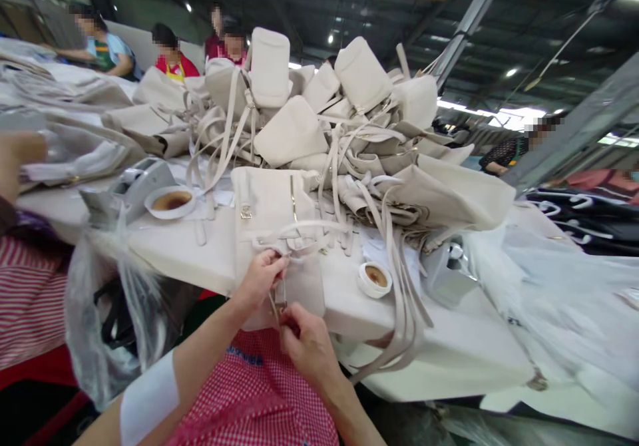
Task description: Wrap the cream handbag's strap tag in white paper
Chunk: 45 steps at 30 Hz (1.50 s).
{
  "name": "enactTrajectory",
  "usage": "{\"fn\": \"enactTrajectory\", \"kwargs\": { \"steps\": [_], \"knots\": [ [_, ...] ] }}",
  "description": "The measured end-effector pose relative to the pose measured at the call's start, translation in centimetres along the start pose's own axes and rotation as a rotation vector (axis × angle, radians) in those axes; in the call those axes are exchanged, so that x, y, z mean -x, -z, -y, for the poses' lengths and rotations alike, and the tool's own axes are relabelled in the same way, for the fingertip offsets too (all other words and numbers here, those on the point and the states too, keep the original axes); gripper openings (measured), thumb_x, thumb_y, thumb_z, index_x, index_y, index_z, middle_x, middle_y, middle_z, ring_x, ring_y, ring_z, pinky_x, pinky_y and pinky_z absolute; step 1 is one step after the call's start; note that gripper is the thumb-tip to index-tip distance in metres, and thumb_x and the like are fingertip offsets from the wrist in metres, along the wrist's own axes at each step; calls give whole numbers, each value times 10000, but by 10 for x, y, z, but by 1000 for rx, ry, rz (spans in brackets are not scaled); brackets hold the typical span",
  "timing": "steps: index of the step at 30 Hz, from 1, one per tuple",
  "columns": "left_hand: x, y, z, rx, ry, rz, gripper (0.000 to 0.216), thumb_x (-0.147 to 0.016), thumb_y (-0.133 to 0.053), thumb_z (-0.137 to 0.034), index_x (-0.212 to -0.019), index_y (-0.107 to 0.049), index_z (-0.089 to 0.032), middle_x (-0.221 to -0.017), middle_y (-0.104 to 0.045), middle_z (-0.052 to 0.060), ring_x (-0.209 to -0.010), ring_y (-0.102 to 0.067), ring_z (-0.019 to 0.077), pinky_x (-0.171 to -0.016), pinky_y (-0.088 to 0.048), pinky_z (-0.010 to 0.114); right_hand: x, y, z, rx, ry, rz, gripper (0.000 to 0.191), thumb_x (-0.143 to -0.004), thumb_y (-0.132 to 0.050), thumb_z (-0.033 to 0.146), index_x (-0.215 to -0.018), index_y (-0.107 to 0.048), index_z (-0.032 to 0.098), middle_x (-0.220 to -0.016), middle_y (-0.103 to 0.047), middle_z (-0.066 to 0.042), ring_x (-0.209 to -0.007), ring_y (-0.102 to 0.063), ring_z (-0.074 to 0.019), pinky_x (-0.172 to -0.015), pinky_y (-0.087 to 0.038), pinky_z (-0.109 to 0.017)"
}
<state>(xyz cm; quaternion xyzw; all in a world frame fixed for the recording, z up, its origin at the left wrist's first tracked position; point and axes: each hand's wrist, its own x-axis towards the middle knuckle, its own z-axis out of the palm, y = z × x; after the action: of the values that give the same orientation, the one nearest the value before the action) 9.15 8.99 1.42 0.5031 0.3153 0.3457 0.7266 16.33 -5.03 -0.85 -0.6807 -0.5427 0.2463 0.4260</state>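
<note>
A cream backpack (264, 196) lies at the table's front edge, with a gold zip and a small metal buckle on its upper part. Over its lower part, my left hand (262, 276) is closed in a pinch on a narrow cream strap (273, 306). Just below and to the right, my right hand (304, 333) is closed at the strap's lower end, by a small metal buckle (281, 306). My fingers hide part of the strap and the exact grip. Other loose straps (324, 226) lie across the bag's top.
Behind the backpack rises a pile of cream bags (294, 130) and straps. Two white bowls of brown paste (172, 201) (375, 277) and a tape dispenser (142, 186) stand on the table (204, 259). Clear plastic (554, 293) covers the right side. A neighbour's arm (20, 153) reaches in at left.
</note>
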Motion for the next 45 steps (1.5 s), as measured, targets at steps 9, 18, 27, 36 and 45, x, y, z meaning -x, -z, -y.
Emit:
{"fn": "enactTrajectory", "kwargs": {
  "steps": [9,18,27,36,45],
  "knots": [
    [56,32,31,102,228,24,483,-650,-787,-534,-874,-592,-153,-604,-613,-28,-398,-462,69,-364,-306,178,5,108,-48,710,231,-578,361,-981,-468,391,-1156,-682,160,-1235,-655,-163,-1140,-591,-303,-982,-463,-449],
    [74,51,46,120,383,168,547,-628,-833,-563,-930,-679,-134,-738,-726,50,-659,-661,146,-602,-477,215,-27,156,-82,778,76,-361,304,-949,-478,332,-981,-742,187,-1325,-626,-162,-1249,-556,-318,-1036,-430,-453],
    [71,44,53,156,391,120,521,-579,-858,-578,-828,-691,-152,-646,-680,11,-567,-584,101,-559,-414,192,-108,209,-75,943,-258,-243,408,-980,-438,393,-778,-717,174,-834,-746,-85,-803,-671,-192,-719,-450,-260],
    [75,42,50,105,354,82,509,-609,-818,-590,-814,-691,-141,-628,-654,20,-573,-542,118,-547,-376,229,-124,208,-104,1218,-364,-116,182,-896,-616,245,-911,-729,104,-990,-732,-189,-963,-692,-275,-770,-471,-302],
    [72,41,49,133,359,81,548,-567,-843,-612,-798,-691,-138,-619,-663,33,-572,-558,130,-574,-395,243,-116,211,-113,1288,-270,-194,270,-958,-562,359,-1031,-690,132,-1102,-686,-153,-1008,-656,-260,-800,-463,-317]
  ]
}}
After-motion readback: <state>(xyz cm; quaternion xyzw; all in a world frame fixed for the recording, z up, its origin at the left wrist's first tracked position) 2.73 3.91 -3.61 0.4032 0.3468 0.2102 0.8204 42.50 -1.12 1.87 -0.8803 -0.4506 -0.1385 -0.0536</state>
